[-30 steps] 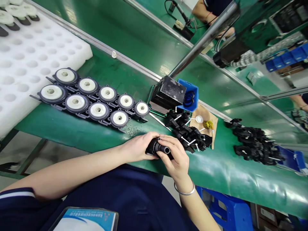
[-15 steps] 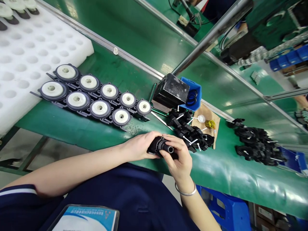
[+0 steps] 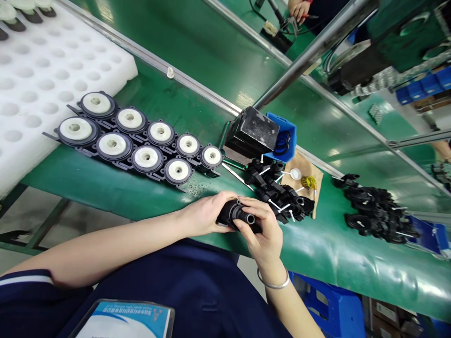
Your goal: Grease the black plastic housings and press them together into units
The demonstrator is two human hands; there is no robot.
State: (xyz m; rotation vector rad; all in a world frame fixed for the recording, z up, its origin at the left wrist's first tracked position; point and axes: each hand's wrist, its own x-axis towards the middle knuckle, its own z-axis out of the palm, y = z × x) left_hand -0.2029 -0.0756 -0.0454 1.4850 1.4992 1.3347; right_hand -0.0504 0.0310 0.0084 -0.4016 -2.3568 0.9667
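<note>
In the head view, my left hand grips the left side of a black plastic housing with a round pipe outlet. The fingers and thumb of my right hand close around the outlet end, whose open mouth points to the right. Both hands hold the part in front of my body, above the front edge of the green bench. Parts of the housing are hidden behind my fingers. Beyond my left hand stand two rows of black parts topped with white discs.
White foam tray with round hollows lies left. A black block, a blue bin with black rings and a pile of black parts with white sticks lie ahead-right. More black parts sit farther right. A co-worker's hand shows beyond.
My hands and the black housing stay almost in the same place, with only a tiny shift. A co-worker's hand has come into sight at the top.
</note>
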